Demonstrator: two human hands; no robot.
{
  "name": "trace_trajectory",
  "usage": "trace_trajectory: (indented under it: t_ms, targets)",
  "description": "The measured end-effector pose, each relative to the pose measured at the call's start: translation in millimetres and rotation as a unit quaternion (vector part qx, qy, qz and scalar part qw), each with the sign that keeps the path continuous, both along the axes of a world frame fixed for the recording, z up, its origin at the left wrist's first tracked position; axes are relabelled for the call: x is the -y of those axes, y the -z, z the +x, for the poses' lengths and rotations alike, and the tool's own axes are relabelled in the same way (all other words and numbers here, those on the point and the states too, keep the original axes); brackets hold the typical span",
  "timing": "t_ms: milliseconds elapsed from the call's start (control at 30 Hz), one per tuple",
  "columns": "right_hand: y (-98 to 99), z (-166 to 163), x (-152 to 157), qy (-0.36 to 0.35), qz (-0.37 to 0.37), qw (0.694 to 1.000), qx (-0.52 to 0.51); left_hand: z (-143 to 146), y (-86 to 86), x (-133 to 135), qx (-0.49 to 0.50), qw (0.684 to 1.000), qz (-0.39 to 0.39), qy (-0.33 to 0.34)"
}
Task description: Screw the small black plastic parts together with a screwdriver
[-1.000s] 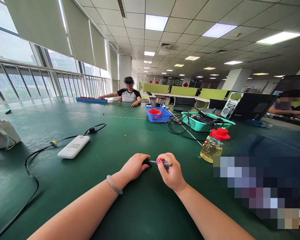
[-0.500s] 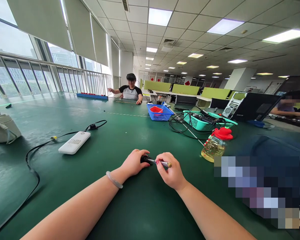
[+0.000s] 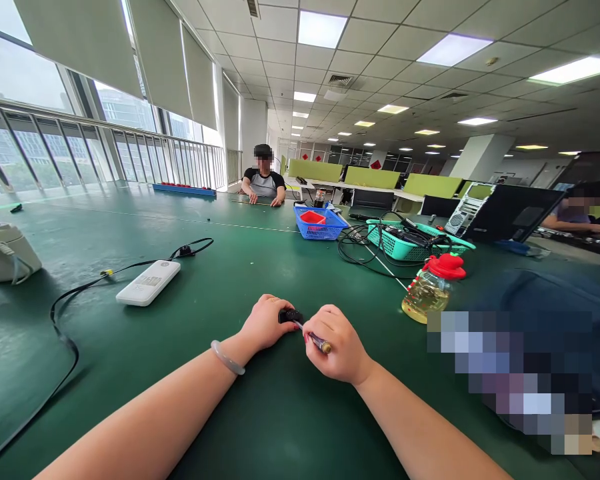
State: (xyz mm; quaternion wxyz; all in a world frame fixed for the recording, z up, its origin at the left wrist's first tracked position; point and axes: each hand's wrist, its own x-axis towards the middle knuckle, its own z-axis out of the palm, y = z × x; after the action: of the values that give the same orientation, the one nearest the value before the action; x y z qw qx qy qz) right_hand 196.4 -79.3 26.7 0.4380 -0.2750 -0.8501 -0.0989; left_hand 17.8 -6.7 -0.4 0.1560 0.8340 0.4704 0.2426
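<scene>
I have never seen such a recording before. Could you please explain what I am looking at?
No robot here: these are bare human hands, seen by a camera worn on their owner's head, looking forward and down. The left hand holds a small black object, too hidden to identify; the right hand holds a slim, screwdriver-like tool, its tip at or near that object. On the green table are a white flat device, black cable, blue basket, turquoise basket and red-topped jar.

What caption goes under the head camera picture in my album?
Left hand grips a small black part; right hand points a screwdriver toward it.
</scene>
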Motion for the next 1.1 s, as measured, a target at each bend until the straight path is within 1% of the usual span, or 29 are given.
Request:
trace_trajectory:
  t_ms: [300,633,733,900,1100]
  targets:
    - [1.8,-0.3,0.4,0.004,0.038,0.997,0.07,0.6,1.8,-0.6,0.008,1.0,0.002,0.004]
    - [2.0,-0.8,1.0,0.013,0.077,0.991,0.105,0.2,2.5,-0.7,0.01,1.0,0.004,0.002]
    - [1.9,-1.5,0.4,0.01,0.088,0.987,0.131,0.1,2.0,-0.3,0.009,1.0,0.006,0.005]
    - [6.6,-4.9,0.8,0.012,0.081,0.977,0.195,0.4,0.0,0.8,0.009,1.0,-0.004,0.001]
    - [16.4,-9.3,-1.6,0.011,0.062,0.98,0.191,0.3,-2.1,1.5,0.005,1.0,-0.017,0.006]
